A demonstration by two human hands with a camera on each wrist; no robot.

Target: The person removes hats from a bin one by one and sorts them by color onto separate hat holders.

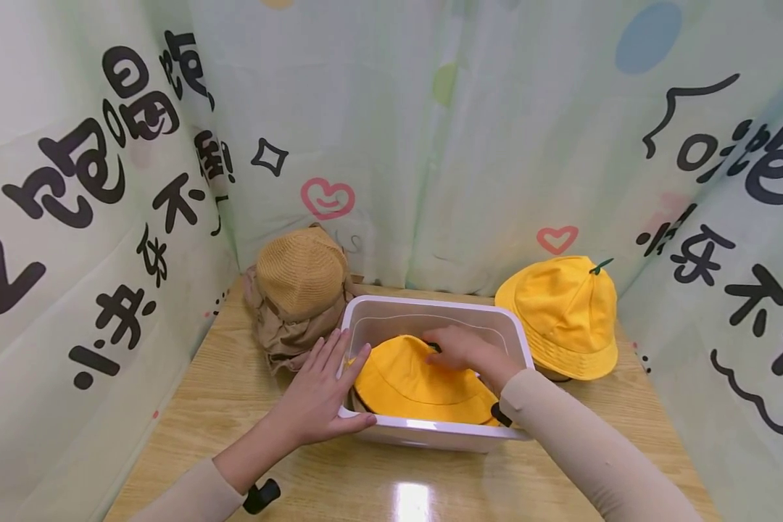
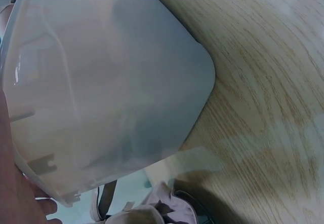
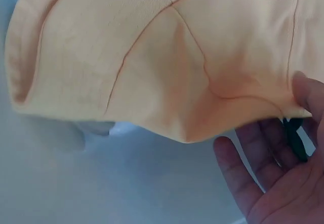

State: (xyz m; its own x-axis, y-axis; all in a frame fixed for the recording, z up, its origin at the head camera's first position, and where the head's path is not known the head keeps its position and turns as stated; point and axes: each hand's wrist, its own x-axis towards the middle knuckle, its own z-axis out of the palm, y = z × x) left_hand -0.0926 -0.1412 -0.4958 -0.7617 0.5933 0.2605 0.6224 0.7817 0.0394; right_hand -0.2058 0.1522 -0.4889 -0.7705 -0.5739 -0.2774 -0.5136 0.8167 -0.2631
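A yellow bucket hat (image 1: 424, 391) lies inside a white plastic bin (image 1: 528, 341), with something brown partly hidden beneath it at the left. My right hand (image 1: 460, 346) reaches into the bin and pinches the hat's crown. In the right wrist view, the thumb (image 3: 308, 95) lies on the yellow cloth near a small green sprout trim (image 3: 296, 140). My left hand (image 1: 320, 388) rests on the bin's near left corner, fingers spread along the left rim and thumb on the front rim. The left wrist view shows the bin's outer wall (image 2: 116, 82) beside that hand.
Left of the bin, a tan knitted hat (image 1: 300, 272) sits on brown cloth hats (image 1: 280, 333). Another yellow bucket hat (image 1: 568, 312) with a green sprout stands at the right. A printed curtain (image 1: 391, 145) encloses the wooden table (image 1: 222, 406) at the back and sides.
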